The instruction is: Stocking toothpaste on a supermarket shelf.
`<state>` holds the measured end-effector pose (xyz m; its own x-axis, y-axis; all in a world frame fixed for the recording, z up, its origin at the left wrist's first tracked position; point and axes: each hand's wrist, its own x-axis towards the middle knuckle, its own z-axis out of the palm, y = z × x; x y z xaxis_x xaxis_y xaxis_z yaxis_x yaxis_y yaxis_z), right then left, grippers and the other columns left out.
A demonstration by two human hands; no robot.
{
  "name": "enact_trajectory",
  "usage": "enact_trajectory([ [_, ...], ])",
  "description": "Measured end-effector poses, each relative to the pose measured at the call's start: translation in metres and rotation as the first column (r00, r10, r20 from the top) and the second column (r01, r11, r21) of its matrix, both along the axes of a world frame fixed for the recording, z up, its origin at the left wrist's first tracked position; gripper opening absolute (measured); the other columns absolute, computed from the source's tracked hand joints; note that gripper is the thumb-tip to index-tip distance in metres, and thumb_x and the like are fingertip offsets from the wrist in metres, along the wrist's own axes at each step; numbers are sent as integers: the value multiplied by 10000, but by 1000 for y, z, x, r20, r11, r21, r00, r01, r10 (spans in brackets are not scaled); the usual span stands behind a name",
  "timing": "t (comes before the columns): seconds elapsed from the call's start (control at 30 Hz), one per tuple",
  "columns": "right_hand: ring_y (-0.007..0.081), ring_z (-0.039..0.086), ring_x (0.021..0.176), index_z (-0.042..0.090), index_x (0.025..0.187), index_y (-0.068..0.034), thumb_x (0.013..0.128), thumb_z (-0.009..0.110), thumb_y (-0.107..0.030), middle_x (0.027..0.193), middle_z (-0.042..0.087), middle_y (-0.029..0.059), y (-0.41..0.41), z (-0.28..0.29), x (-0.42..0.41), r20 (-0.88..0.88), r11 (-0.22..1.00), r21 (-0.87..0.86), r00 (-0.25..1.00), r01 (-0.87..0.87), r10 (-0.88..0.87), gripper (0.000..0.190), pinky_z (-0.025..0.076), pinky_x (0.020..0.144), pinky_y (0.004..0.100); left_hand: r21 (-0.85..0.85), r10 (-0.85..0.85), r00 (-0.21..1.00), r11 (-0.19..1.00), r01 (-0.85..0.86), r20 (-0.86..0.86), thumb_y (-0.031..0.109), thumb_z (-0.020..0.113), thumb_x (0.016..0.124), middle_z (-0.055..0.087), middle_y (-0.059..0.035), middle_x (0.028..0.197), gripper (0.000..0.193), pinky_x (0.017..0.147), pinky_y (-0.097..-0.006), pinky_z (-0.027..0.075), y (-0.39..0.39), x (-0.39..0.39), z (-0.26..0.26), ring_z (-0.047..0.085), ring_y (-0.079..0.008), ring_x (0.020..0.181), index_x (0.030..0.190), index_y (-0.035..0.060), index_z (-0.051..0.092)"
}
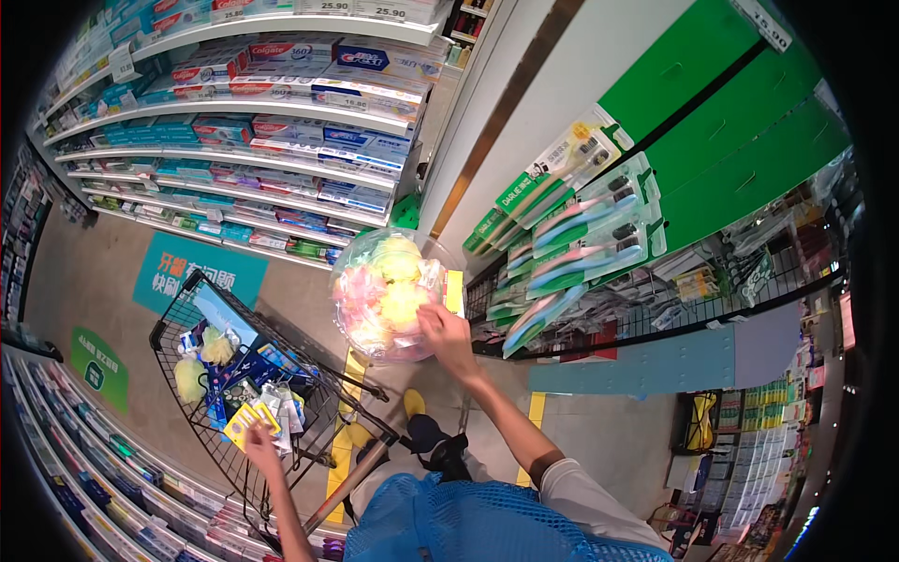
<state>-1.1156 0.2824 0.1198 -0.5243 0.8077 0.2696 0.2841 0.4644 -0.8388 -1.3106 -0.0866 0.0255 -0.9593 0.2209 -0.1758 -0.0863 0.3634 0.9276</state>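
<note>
My left hand (261, 444) is over the black wire shopping cart (235, 485), its fingers closed on a yellow carded pack (246, 420). Beneath the pack, the cart holds clear-and-white packets (286, 414), dark blue packages (242, 369) and pale yellow mesh bath puffs (189, 379). My right hand (444, 336) reaches to the near right side of a round clear plastic tub (344, 319). Inside are pink and yellow bath puffs (397, 291), washed out by bright light. The fingers of that hand are bent over the contents; whether they grip anything is unclear.
Shelves of boxed toothpaste (295, 91) stand ahead on the left. Carded toothbrushes (583, 232) hang from a green panel (709, 133) on the right, close to the tub. Another product shelf (105, 464) runs along the lower left. Yellow tape (337, 449) marks the floor.
</note>
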Motion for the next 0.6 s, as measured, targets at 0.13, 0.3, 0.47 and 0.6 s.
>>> enact_trajectory([
  [0.13,290,604,971,571,1062,20,807,603,-145,1053,614,178,31,-22,-47,4,993,-81,996,-84,84,306,473,829,346,-191,-210,977,960,203,-18,175,609,820,579,-49,626,168,519,-262,425,14,83,15,524,-123,542,832,8,604],
  [0.3,444,423,1158,319,1272,102,779,635,-239,1249,410,345,43,-43,-80,553,1000,-30,833,-6,21,678,330,997,452,-507,-351,936,811,293,-21,244,599,805,609,-122,611,224,555,-353,467,23,131,38,613,-233,581,832,23,627],
  [0.47,395,544,1044,283,1333,24,645,716,-456,1108,540,306,48,-48,-98,583,935,-350,770,-50,260,944,425,895,425,-620,-388,913,688,378,125,301,531,836,627,-173,659,315,603,-422,477,20,139,25,622,-333,630,848,8,647],
  [0.6,364,552,1045,320,1341,-61,667,690,-406,1105,582,215,48,-76,-101,462,901,-370,796,-228,391,844,434,876,411,-591,-408,909,713,378,89,275,535,832,615,-189,641,313,599,-428,472,27,140,28,615,-342,611,802,-18,642],
])
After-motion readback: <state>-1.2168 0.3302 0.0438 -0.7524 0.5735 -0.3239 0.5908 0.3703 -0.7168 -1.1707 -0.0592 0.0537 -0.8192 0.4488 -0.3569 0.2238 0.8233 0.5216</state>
